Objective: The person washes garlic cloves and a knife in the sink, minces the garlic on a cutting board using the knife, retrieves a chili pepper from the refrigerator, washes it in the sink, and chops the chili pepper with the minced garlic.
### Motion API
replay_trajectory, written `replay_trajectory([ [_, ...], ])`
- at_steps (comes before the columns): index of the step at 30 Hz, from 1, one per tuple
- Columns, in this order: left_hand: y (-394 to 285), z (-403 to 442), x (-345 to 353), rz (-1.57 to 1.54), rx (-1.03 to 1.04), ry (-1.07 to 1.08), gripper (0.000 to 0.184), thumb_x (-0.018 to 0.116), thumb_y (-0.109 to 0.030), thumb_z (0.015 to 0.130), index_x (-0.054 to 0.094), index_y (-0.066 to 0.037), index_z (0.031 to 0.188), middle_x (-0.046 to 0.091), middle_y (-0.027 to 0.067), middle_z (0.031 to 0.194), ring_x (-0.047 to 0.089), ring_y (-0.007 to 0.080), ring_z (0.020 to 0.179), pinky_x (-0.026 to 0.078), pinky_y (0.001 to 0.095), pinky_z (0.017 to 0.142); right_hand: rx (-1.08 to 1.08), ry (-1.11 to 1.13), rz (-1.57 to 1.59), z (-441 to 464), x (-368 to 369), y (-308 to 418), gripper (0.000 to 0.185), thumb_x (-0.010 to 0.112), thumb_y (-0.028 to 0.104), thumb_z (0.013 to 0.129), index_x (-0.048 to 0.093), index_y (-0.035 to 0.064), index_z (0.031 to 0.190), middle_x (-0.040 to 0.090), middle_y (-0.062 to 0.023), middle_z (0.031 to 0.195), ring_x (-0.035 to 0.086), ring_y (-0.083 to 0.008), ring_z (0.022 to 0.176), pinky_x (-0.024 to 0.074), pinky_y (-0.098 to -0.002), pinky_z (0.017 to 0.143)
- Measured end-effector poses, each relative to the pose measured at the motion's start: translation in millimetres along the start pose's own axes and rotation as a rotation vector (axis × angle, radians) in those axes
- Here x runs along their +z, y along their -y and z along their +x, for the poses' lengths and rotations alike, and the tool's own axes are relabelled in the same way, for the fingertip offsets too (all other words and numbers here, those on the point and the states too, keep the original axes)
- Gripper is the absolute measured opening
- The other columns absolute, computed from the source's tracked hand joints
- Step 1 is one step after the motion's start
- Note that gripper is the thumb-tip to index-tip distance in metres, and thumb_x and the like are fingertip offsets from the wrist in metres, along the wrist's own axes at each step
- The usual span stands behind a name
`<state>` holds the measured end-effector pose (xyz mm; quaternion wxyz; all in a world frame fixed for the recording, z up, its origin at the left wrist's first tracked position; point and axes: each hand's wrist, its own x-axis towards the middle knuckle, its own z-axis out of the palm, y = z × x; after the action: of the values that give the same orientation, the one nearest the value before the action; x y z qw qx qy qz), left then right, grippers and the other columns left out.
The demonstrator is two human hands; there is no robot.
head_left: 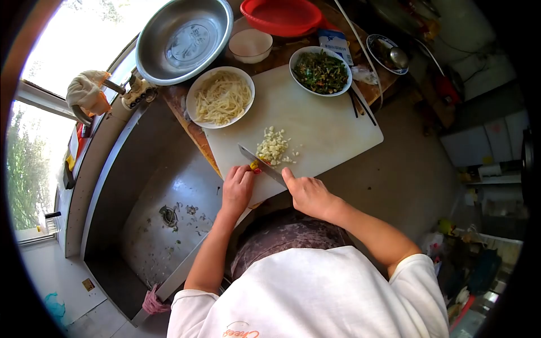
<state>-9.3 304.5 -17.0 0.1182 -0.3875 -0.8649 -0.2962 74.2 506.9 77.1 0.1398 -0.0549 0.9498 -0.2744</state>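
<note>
Some red-yellow food (255, 167) held by left fingers (240, 172), beside knife (273, 173); right fingers (298, 190) clenching knife.

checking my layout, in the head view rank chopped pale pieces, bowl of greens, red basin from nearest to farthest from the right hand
From the right hand:
1. Chopped pale pieces: cutting board, upper left
2. Bowl of greens: board's far side
3. Red basin: beyond the board

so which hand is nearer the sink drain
Left. The left hand is at the side of the board toward the drain; the right hand, gripping the knife, is farther away.
</note>
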Motion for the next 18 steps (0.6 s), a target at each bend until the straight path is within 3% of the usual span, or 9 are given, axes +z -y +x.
replay_trajectory([
  [8, -5, 10, 3, 0.032, -0.004, 0.019, 0.016, 0.066, 0.002, 0.071, 0.056, -0.003, 0.082, 0.059, 0.0105, 0.092, 0.055, 0.0296, 0.081, 0.048, 0.0388, 0.071, 0.001, 0.096, -0.091, -8, -33, 24, 0.042, 0.051, -0.005, 0.074, 0.039, -0.0046, 0.114, 0.061, -0.0237, 0.064, 0.064, -0.0440, 0.067, 0.0525, -0.0512, 0.062],
  [18, -6, 3, 5, 0.010, -0.022, 0.001, 0.019, 0.063, 0.000, 0.067, 0.054, -0.002, 0.083, 0.057, 0.0121, 0.097, 0.052, 0.0306, 0.083, 0.046, 0.0393, 0.075, -0.020, -0.009, -0.104, 5, 5, 8, 0.044, 0.052, -0.005, 0.074, 0.040, -0.0038, 0.116, 0.061, -0.0237, 0.064, 0.064, -0.0431, 0.066, 0.0535, -0.0504, 0.062],
])
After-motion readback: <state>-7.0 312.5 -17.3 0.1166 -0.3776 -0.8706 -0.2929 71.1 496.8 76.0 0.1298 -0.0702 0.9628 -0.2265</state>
